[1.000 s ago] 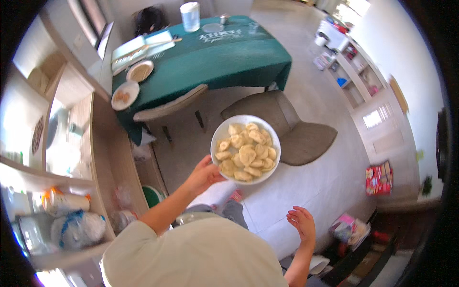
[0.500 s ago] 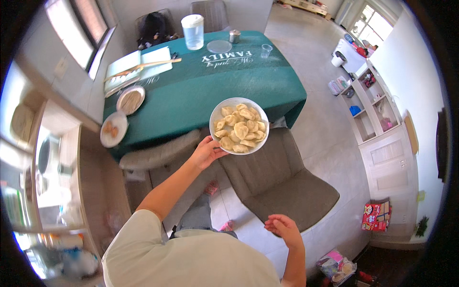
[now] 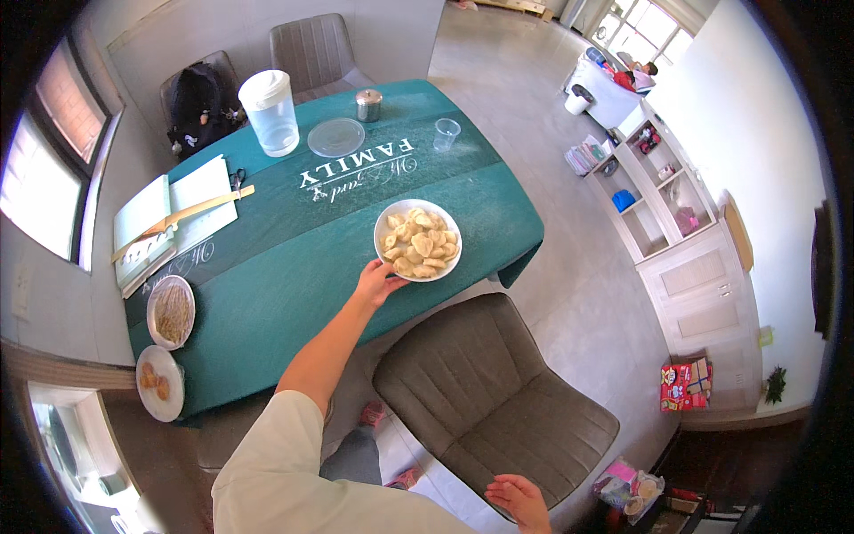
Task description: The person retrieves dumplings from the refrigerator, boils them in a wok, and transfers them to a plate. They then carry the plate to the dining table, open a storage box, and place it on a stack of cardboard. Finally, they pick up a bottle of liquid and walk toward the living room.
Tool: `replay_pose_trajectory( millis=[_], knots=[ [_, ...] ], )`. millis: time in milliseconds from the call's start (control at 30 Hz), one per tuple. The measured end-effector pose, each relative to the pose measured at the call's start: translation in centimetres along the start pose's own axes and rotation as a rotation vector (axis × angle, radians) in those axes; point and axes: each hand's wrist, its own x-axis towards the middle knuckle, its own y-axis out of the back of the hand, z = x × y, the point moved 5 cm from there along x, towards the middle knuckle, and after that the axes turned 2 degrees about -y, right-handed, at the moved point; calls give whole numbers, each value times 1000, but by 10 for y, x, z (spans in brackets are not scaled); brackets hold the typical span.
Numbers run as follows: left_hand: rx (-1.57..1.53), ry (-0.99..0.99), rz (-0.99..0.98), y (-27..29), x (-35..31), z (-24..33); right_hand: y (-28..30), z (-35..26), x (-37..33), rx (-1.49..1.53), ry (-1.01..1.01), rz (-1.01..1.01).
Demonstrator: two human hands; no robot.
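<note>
My left hand (image 3: 378, 284) is closed on the near-left rim of a white bowl (image 3: 380, 230). Pale folded dumplings (image 3: 422, 243), several of them, fill the bowl. It is over the near right part of a table with a green cloth (image 3: 294, 258); whether its base touches the cloth I cannot tell. My right hand (image 3: 519, 498) hangs low by a brown chair's seat (image 3: 534, 425), holding nothing, its fingers loosely stretched.
Toward the back of the table stand a lidded plastic pitcher (image 3: 269, 120), a clear round lid (image 3: 336, 138), a metal-topped jar (image 3: 368, 105) and a clear cup (image 3: 447, 133). At left lie papers (image 3: 200, 191) and two plates, one with round brown items (image 3: 160, 405).
My left hand has carried the bowl forward, from the table's near edge to over the cloth. The view has shifted, and my right hand is lower in it.
</note>
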Motion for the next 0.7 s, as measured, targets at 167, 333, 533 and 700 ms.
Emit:
replay_pose_trajectory(
  millis=[167,333,533,700],
  knots=[
    [6,-22,-3,-8,43,4,0,-17,7,-44,-57,149],
    [-53,-59,45,1,48,8,-2,-23,10,-56,-33,131],
    [2,0,148,9,-47,-12,0,-14,24,-189,48,-52],
    [27,-18,-22,35,-211,-12,-24,-11,51,-398,48,-185]
  ],
)
